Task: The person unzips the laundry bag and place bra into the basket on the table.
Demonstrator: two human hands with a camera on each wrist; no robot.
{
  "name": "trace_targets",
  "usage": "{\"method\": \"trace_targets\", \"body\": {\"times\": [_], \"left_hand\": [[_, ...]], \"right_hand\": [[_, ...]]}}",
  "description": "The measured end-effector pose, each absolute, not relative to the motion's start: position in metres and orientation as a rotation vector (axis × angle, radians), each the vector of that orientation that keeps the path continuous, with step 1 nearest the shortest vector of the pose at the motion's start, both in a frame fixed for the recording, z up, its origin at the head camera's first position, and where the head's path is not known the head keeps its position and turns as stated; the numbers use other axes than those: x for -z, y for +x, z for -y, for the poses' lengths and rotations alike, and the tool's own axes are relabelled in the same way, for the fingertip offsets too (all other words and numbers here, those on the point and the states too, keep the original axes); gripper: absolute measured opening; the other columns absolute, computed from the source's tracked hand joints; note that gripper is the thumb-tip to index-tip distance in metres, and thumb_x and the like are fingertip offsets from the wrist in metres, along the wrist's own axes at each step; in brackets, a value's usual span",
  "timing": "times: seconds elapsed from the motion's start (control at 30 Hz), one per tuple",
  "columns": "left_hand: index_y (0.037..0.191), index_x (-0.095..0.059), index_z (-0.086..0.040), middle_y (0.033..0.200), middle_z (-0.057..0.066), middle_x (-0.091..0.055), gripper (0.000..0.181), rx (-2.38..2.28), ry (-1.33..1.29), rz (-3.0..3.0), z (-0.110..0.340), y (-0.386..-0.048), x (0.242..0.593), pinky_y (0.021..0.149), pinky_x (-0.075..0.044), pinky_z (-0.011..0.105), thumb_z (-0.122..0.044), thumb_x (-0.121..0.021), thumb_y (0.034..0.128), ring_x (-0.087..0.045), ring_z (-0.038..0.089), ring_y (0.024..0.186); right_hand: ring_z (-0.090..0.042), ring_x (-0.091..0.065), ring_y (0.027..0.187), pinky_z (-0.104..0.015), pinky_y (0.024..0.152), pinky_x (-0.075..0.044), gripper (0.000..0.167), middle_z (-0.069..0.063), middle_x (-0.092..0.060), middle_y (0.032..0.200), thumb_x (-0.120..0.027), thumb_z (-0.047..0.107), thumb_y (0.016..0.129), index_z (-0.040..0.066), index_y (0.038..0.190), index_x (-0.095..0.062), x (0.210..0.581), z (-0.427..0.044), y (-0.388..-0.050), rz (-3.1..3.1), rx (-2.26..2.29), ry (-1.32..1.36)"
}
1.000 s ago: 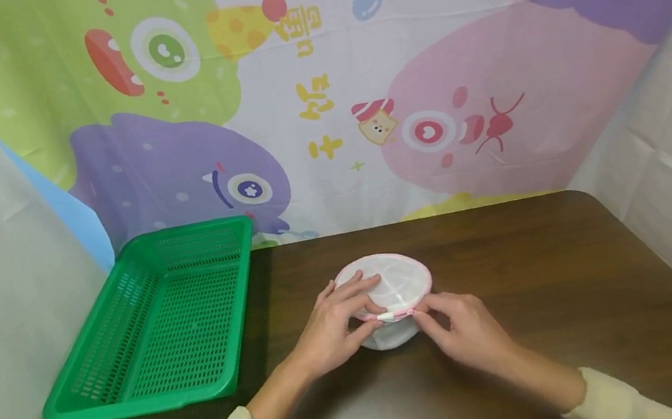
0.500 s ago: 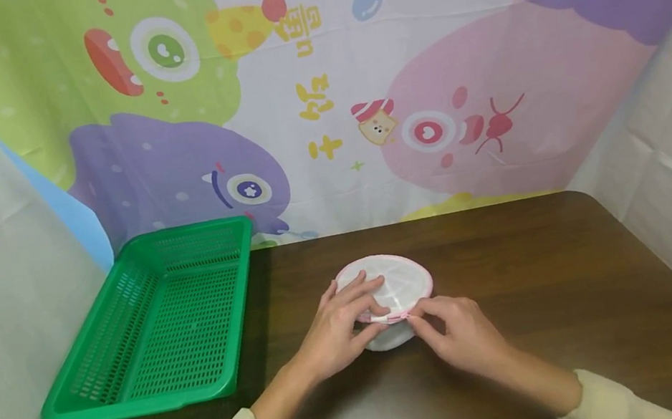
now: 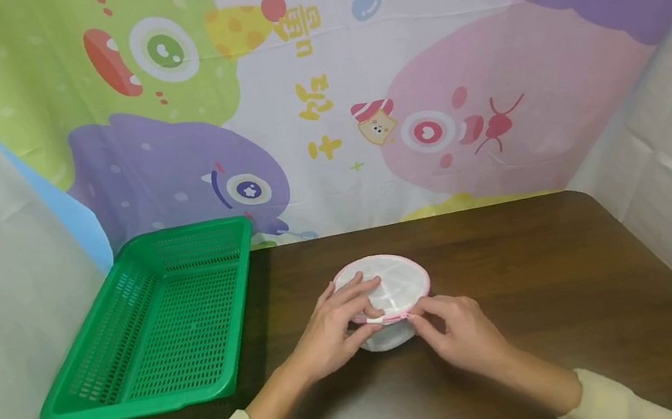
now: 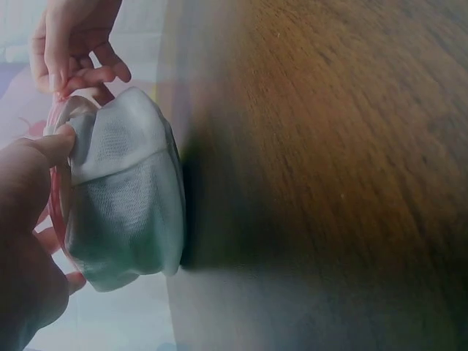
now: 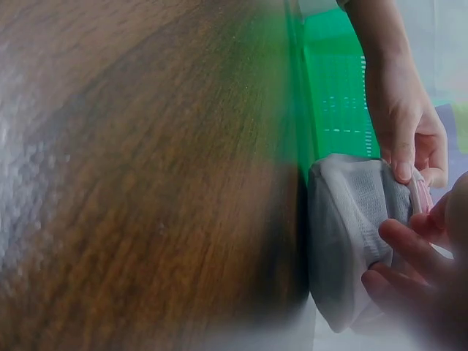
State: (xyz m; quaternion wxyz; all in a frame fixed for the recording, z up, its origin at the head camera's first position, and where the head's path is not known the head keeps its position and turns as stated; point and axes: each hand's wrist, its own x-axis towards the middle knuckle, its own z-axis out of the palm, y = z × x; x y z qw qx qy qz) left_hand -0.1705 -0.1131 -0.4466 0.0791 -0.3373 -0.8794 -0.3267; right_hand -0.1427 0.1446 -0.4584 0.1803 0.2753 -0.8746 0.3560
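Note:
A round white mesh laundry bag (image 3: 405, 279) with a pink zippered rim stands on the table in the head view. My left hand (image 3: 333, 327) lies over its left side, thumb below the front rim and index finger above, pinching it there. The other left fingers spread across the top panel. At the front right of the rim, my right hand (image 3: 463, 329) pinches the pink zipper pull (image 3: 405, 315) between thumb and index finger. The left wrist view shows the bag's soft mesh side (image 4: 124, 197). In the right wrist view, the right fingers (image 5: 413, 248) partly hide the bag.
A green perforated plastic basket (image 3: 193, 325) stands at the left of the brown wooden table (image 3: 511, 248), with nothing seen in it. Behind the table hangs a cartoon-printed cloth (image 3: 339, 187). Pale sheets (image 3: 658, 139) close off both sides.
My right hand has shifted slightly left and toward me along the rim, and the pink pull shows more plainly. The left hand keeps nearly the same place on the bag.

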Motion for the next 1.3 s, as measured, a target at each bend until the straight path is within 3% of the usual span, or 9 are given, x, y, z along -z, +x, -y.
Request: {"method": "trace_targets", "body": {"times": [0.3,0.57,0.97,1.3], "left_hand": [[0.102,-0.080,-0.014,0.162,0.010,-0.068,0.016,0.949,-1.006,2.619,0.1061,-0.1703,0.4451,0.131,-0.031,0.083,-0.018,-0.093,0.0930,-0.056,0.038,0.161],[0.097,-0.075,-0.014,0.163,0.010,-0.068,0.016,0.941,-1.036,2.604,0.1083,-0.1695,0.4447,0.130,-0.031,0.085,-0.017,-0.091,0.0947,-0.057,0.039,0.160],[0.097,-0.076,-0.015,0.166,0.008,-0.065,0.013,0.959,-1.043,2.651,0.1148,-0.1692,0.4439,0.131,-0.029,0.084,-0.017,-0.089,0.0967,-0.051,0.038,0.164],[0.101,-0.075,-0.015,0.163,0.009,-0.068,0.016,0.963,-0.999,2.646,0.1095,-0.1704,0.4457,0.133,-0.028,0.082,-0.017,-0.090,0.0961,-0.054,0.037,0.163]], "right_hand": [[0.006,-0.052,0.071,-0.019,0.064,-0.049,0.012,0.008,-0.076,0.080,-0.081,0.006,0.099,0.016,0.093,-0.080,0.4561,-0.1397,-0.1396,2.465,-0.994,0.806],[0.002,-0.050,0.067,-0.017,0.062,-0.044,0.013,0.010,-0.072,0.077,-0.081,0.007,0.099,0.018,0.092,-0.080,0.4578,-0.1403,-0.1395,2.469,-1.015,0.807],[0.005,-0.052,0.070,-0.018,0.062,-0.046,0.011,0.007,-0.078,0.081,-0.083,0.006,0.098,0.015,0.093,-0.080,0.4606,-0.1430,-0.1415,2.438,-0.959,0.840],[0.006,-0.052,0.070,-0.017,0.062,-0.047,0.014,0.009,-0.074,0.078,-0.083,0.004,0.096,0.016,0.091,-0.079,0.4580,-0.1385,-0.1397,2.409,-0.959,0.860]]}}
